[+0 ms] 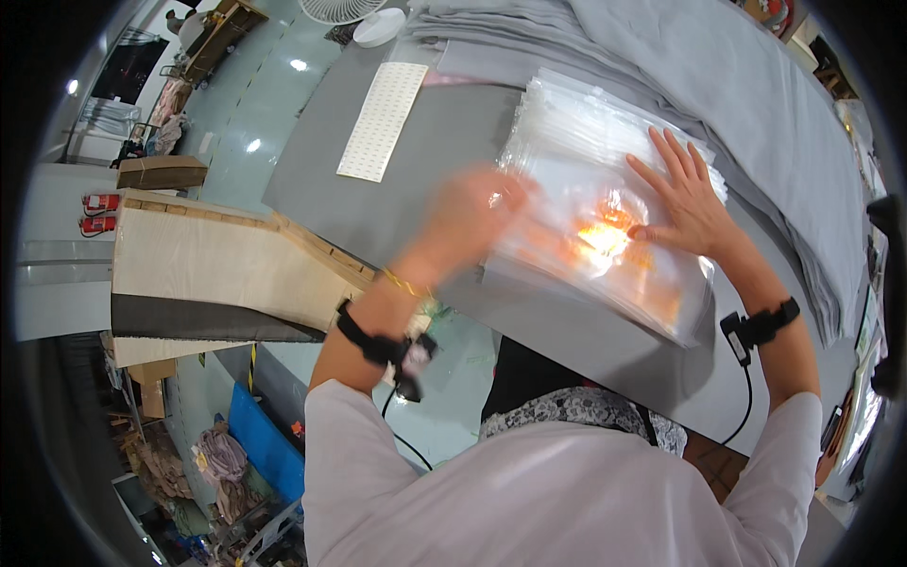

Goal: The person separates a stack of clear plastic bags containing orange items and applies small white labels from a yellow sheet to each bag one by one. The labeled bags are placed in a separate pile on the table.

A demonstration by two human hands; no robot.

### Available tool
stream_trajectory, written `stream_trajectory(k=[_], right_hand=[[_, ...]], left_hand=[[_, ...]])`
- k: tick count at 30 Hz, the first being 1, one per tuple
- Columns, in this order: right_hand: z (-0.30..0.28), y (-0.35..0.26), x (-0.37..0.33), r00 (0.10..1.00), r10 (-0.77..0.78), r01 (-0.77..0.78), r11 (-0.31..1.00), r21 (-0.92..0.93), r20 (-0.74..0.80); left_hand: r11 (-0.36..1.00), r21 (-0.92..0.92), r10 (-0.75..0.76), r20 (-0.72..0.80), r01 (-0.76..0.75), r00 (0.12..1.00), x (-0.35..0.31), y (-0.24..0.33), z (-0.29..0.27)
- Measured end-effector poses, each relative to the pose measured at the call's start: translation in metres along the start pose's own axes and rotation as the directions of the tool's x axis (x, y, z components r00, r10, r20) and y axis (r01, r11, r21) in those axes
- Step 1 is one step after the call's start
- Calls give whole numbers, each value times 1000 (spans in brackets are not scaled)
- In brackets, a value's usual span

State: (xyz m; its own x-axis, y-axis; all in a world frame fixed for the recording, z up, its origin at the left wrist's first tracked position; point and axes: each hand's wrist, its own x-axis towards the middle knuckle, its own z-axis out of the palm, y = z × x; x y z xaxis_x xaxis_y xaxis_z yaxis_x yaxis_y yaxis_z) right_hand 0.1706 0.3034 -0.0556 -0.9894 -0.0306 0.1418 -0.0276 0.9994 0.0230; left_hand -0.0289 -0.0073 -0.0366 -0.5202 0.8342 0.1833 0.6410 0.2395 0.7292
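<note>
A pile of clear plastic bags (557, 128) lies on the grey table (316, 161) in front of me. Toward my side, a shiny bag (666, 307) shows orange patches and a bright glare. My right hand (690, 203) rests flat on the plastic with its fingers spread. Blurred by motion, my left hand (477, 213) is at the left edge of the bags. Its fingers look bent, but the smear hides whether they hold anything. To the left of the pile lies a white sheet with rows of small marks (383, 121).
Folded grey fabric (737, 104) covers the far and right side of the table. A pale wooden board structure (227, 260) stands close on the left. Beyond it are fire extinguishers (99, 204), and a fan (333, 8) stands past the far edge.
</note>
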Motion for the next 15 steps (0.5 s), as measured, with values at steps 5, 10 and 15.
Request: stream_trajectory(k=[5, 10, 15], right_hand=[[-43, -41, -30, 989, 127, -120, 989, 82, -77], [-62, -97, -71, 989, 126, -99, 955, 280, -79], [-83, -139, -51, 973, 219, -129, 785, 606, -76]], left_hand=[[612, 595, -186, -532, 521, 826, 80, -181, -94], [736, 65, -643, -247, 674, 725, 88, -223, -124], [597, -790, -546, -271, 141, 793, 40, -117, -113]])
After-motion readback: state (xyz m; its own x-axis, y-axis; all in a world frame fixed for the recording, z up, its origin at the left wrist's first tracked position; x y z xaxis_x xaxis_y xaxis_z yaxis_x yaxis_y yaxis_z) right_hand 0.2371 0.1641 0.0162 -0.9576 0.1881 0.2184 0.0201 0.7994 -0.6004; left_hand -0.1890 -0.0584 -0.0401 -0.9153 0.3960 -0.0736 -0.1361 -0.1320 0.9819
